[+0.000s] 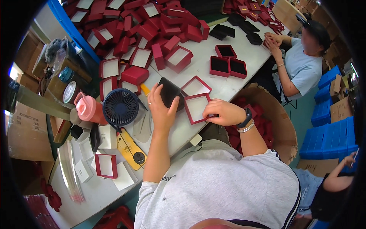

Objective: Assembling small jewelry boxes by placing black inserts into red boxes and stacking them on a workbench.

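1. Currently, a black pad [170, 93] is held upright by the left hand [163, 108], its edges caught between the thumb and the spread fingers; how firmly it is pressed cannot be told.
2. By the right hand [225, 112], a red box [197, 108] with a white inside is pinched at its right-hand side, just right of the black pad and close to the table's near edge.
3. Just beyond that box, another red box [196, 86] is set down with its white inside facing up.
4. Farther off on the white table [254, 53], three black-lined boxes [225, 61] are grouped together.
5. At the far left, red boxes [146, 32] are heaped.
6. Left of the left hand, a dark fan [121, 107], a pink cup [89, 108] and a yellow phone [129, 149] are placed.
7. At the far right, a red item is held by a co-worker's hands [273, 44].
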`<state>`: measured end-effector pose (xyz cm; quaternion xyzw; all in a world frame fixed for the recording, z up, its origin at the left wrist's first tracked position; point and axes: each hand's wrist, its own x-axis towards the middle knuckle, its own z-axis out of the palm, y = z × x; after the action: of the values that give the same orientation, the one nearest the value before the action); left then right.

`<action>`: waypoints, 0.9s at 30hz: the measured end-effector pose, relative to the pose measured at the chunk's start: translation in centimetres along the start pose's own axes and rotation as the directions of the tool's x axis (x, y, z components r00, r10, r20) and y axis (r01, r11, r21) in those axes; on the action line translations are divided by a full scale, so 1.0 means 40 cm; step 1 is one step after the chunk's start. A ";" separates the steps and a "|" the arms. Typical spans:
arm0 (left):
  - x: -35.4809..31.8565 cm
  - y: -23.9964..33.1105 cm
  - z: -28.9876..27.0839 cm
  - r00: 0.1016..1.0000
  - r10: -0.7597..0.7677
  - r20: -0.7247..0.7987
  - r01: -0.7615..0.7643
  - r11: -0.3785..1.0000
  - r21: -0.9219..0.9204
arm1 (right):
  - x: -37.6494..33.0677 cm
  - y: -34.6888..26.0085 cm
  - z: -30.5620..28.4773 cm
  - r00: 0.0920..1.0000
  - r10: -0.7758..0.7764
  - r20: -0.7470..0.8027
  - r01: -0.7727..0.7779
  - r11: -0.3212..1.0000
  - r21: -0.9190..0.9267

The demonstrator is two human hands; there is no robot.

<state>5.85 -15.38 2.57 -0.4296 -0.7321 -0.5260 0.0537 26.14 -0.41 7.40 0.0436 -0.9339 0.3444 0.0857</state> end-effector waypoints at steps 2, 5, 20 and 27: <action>-0.002 0.001 0.001 1.000 0.024 0.012 -0.025 0.998 0.061 | 0.000 -0.009 -0.002 1.000 -0.003 -0.028 0.003 1.000 -0.017; -0.006 0.001 0.004 1.000 0.021 -0.007 -0.021 0.994 0.103 | -0.003 -0.039 -0.045 0.998 0.035 -0.057 -0.038 0.998 -0.053; -0.017 0.071 -0.013 0.917 0.398 0.024 -0.393 0.892 0.221 | 0.096 0.018 0.097 0.865 0.324 -0.383 -0.069 0.834 0.548; -0.019 0.107 -0.003 0.903 0.335 0.270 -0.407 0.867 0.287 | 0.092 0.051 0.124 0.828 0.502 -0.250 -0.180 0.661 0.729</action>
<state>9.20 -15.57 5.33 -0.6006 -0.7155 -0.3242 0.1490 21.58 -2.17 3.10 -0.1864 -0.6898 0.6704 0.1999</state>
